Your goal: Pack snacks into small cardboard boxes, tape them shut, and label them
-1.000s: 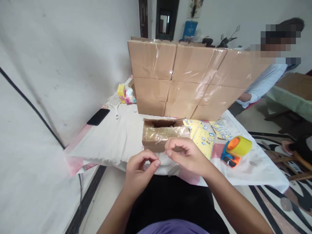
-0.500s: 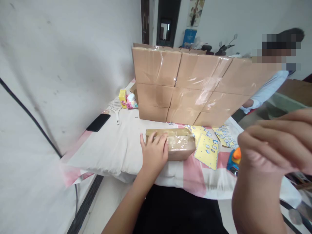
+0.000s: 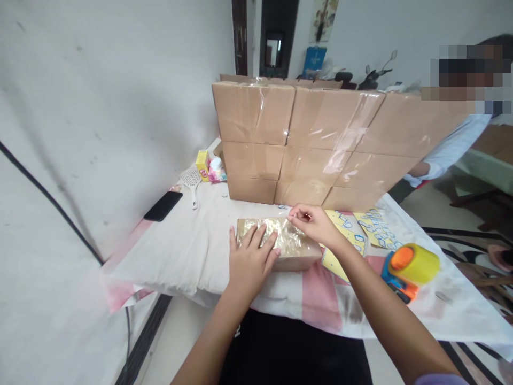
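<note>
A small cardboard box [image 3: 294, 251] wrapped in clear tape lies flat on the cloth-covered table [image 3: 192, 246] in front of me. My left hand [image 3: 250, 258] rests on its left half with the fingers spread flat. At the box's far right corner my right hand [image 3: 315, 222] is pinched closed, the fingertips holding something small and pale that I cannot make out. A tape dispenser [image 3: 409, 270] with a yellow roll and orange hub sits to the right of my right forearm.
A wall of taped cardboard boxes [image 3: 320, 144] stands behind the small box. Yellow sticker sheets [image 3: 377, 227] lie to its right. A black phone [image 3: 162, 206], a white brush [image 3: 191, 179] and small packets [image 3: 208, 166] lie at the left. Another person [image 3: 452, 144] sits at the right.
The box went from standing with its flap open to lying flat. My left hand settled on it. My right hand swung up near the camera, then came down to the box's far corner.
</note>
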`<state>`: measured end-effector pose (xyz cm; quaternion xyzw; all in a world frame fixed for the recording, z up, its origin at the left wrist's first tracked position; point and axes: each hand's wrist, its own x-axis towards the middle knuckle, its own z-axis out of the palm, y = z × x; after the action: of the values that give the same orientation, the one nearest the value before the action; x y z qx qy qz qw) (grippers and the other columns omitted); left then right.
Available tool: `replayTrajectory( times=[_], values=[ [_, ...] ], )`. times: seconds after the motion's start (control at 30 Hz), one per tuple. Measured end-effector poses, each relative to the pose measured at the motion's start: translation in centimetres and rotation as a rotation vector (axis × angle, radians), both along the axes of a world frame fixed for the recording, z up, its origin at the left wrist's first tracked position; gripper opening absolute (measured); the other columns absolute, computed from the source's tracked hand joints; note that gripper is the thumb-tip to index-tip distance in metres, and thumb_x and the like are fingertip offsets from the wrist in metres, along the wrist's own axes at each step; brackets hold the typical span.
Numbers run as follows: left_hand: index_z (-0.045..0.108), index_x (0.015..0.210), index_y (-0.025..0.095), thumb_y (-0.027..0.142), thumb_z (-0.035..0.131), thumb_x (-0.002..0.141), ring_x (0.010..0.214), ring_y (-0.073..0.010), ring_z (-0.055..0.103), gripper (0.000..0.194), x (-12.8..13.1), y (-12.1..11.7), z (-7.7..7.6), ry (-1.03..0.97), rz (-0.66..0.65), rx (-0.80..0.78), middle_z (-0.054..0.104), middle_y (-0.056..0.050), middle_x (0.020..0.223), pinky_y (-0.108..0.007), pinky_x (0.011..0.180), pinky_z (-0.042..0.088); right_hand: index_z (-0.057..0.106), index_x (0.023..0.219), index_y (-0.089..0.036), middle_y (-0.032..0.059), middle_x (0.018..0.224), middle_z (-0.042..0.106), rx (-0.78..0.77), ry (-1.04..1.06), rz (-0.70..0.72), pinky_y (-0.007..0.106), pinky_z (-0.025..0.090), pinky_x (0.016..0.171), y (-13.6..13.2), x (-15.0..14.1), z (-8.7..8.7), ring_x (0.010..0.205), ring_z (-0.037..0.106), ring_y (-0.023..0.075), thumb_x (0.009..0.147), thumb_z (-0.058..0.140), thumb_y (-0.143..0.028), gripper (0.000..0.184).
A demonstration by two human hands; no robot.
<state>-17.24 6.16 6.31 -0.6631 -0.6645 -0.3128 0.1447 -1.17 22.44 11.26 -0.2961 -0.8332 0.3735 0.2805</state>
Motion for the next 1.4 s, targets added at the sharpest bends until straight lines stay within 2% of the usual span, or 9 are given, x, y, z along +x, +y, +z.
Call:
replayTrajectory(
  times=[0.13,0.27,0.4,0.5,0.67,0.77,0.93,1.03,1.4],
  values=[
    [0.071,0.127,0.033,0.037,0.055,0.101,0.130,-0.0340,0.060,0.031,-0.3,0.2,-0.6,0.060,-0.013,0.034,0.066,-0.007,0.141,-0.069,0.122,0.014,0.065,0.080,-0.019,-0.0071,0.062,0.033,-0.085,0.110,0.015,0.026,0.029,0.057,-0.8,0.4,1.4,0.059,0.032,0.0107,0.086,0.072,-0.045,0.028],
    [0.072,0.124,0.032,0.036,0.057,0.100,0.129,-0.0344,0.062,0.028,-0.4,0.3,-1.0,0.071,-0.005,0.064,0.067,-0.008,0.140,-0.070,0.121,0.017,0.066,0.076,-0.021,-0.0053,0.061,0.037,-0.134,0.314,0.013,0.027,0.031,0.055,-3.8,1.4,5.4,0.058,0.035,0.0113,0.082,0.077,-0.050,0.032],
    [0.074,0.118,0.032,0.033,0.057,0.100,0.128,-0.0331,0.062,0.026,-0.2,0.4,-1.0,0.055,0.002,0.076,0.067,-0.006,0.139,-0.068,0.122,0.017,0.066,0.073,-0.021,-0.0040,0.060,0.045,-0.391,0.388,0.024,0.027,0.030,0.053,-5.3,1.2,8.3,0.056,0.035,0.0103,0.076,0.081,-0.049,0.032],
    [0.075,0.115,0.031,0.031,0.056,0.100,0.127,-0.0315,0.063,0.024,0.0,0.5,-0.9,0.043,0.015,0.098,0.071,-0.004,0.134,-0.064,0.123,0.017,0.068,0.075,-0.020,-0.0040,0.060,0.049,-0.467,0.248,-0.003,0.026,0.028,0.053,-4.0,-0.5,6.6,0.055,0.037,0.0099,0.072,0.081,-0.047,0.031],
    [0.075,0.103,0.026,0.025,0.053,0.100,0.124,-0.0290,0.066,0.023,0.4,0.6,-1.0,0.016,0.019,0.153,0.075,-0.003,0.127,-0.058,0.124,0.018,0.067,0.073,-0.018,-0.0077,0.053,0.036,-0.272,0.070,-0.085,0.027,0.023,0.051,-1.2,-2.6,1.1,0.052,0.032,0.0099,0.077,0.070,-0.043,0.026],
    [0.074,0.102,0.024,0.021,0.051,0.099,0.121,-0.0278,0.068,0.023,0.5,0.7,-1.2,-0.015,0.025,0.187,0.076,-0.005,0.123,-0.055,0.124,0.022,0.065,0.073,-0.018,-0.0082,0.054,0.033,-0.200,0.100,-0.079,0.027,0.023,0.052,-0.9,-2.5,-0.5,0.052,0.031,0.0102,0.079,0.068,-0.041,0.024],
    [0.066,0.120,0.017,0.024,0.054,0.098,0.118,-0.0273,0.070,0.026,0.5,0.7,-1.2,-0.096,0.055,0.201,0.078,-0.009,0.116,-0.050,0.121,0.028,0.064,0.075,-0.019,-0.0079,0.054,0.036,-0.218,0.074,-0.014,0.026,0.024,0.052,-1.1,-2.2,-0.5,0.053,0.033,0.0102,0.081,0.068,-0.040,0.023],
    [0.064,0.130,0.022,0.024,0.056,0.099,0.119,-0.0262,0.069,0.032,0.5,0.6,-1.1,-0.081,0.034,0.193,0.076,-0.008,0.122,-0.049,0.121,0.026,0.065,0.076,-0.018,-0.0075,0.055,0.040,-0.211,0.051,0.011,0.025,0.027,0.053,-1.0,-2.2,-0.4,0.054,0.035,0.0102,0.082,0.068,-0.039,0.022],
    [0.072,0.097,0.027,0.016,0.056,0.096,0.127,-0.0265,0.065,0.020,-0.2,-1.1,-0.4,-0.121,-0.158,0.134,0.076,-0.002,0.125,-0.058,0.122,0.019,0.067,0.079,-0.018,-0.0064,0.055,0.046,-0.110,-0.042,0.036,0.025,0.027,0.054,-0.7,-2.3,-1.0,0.054,0.040,0.0110,0.085,0.064,-0.036,0.019]
  ],
)
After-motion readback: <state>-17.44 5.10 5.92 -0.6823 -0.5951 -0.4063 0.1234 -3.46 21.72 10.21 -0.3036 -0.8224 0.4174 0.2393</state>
